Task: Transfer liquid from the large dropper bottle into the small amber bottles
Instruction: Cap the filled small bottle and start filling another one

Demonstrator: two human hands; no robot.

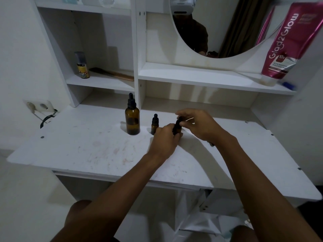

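The small bottle point(176, 126) held between the left grip point(164, 138) and the right grip point(197, 123) is mostly covered by fingers; only its dark top and a sliver of glass show. The left grip also hides the lower right of the second small bottle point(154, 124), and a dark thing point(212, 144) under the right wrist is too covered to name. The mirror point(227, 32) runs off the top edge, and the label on the spray can point(82, 67) is too blurred to read.

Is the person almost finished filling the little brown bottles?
Not nearly; nothing looks done yet. The large dropper bottle stands capped on the table, and one small amber bottle beside it is capped too. In hand: the left hand holds a second small bottle while the right hand pinches its top. All the filling seems left.
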